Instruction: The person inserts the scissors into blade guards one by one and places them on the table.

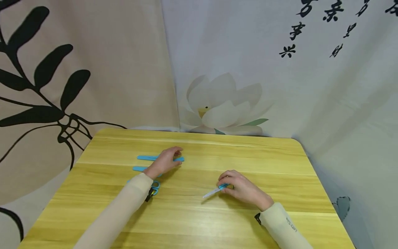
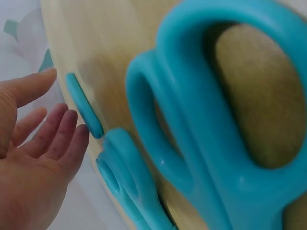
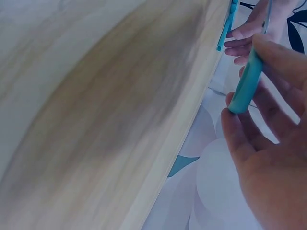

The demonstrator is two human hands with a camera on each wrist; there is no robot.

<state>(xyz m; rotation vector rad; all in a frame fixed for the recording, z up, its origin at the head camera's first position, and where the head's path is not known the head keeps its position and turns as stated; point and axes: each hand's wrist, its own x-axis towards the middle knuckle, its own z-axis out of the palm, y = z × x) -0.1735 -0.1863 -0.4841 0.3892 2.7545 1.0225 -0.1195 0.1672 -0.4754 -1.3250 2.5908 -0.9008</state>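
My left hand (image 1: 166, 159) hovers over a long flat blue piece (image 1: 146, 157), the farthest in a row at the left of the table. Its fingers look loosely extended in the left wrist view, beside a blue bar (image 2: 85, 105); whether they touch it I cannot tell. Nearer lie a second blue piece (image 1: 139, 168) and scissors with blue handle loops (image 1: 156, 186), partly hidden by the left arm. In the right hand (image 1: 240, 188), thumb and fingers pinch the blue handle (image 3: 247, 86) of what looks like scissors, with the pale blade (image 1: 211, 192) pointing left, just above the table.
The wooden table (image 1: 192, 221) has rounded far corners. Behind it hangs a curtain (image 1: 130, 69) printed with leaves, a flower and writing. Black straps show at both sleeve cuffs.
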